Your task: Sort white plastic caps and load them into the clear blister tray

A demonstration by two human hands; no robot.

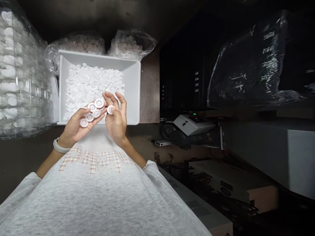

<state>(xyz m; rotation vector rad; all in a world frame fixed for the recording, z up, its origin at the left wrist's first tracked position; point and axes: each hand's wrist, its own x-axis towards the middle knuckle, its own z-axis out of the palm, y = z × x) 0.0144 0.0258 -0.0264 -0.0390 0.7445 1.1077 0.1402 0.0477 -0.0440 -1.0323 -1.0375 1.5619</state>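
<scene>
Several small white spoked plastic wheels (92, 107) lie across the fingers of my left hand (76, 126), its thumb resting against them. Between thumb and fingers of my right hand (116, 123) is a single white plastic wheel (110, 109), just beside the left fingertips; its other fingers are raised. Both hands are over the front edge of a pale grey bin (131, 90). Inside that bin lies a heap of similar white round parts (91, 80). My hands hide part of the heap and of the near rim.
Stacked clear plastic trays (24, 82) with white parts stand at the left. Behind the bin are clear bags of round parts (126, 44). A brown tabletop (150, 91) shows to its right. Further right are a grey-white device (193, 124) with a green light and boxy equipment (228, 185).
</scene>
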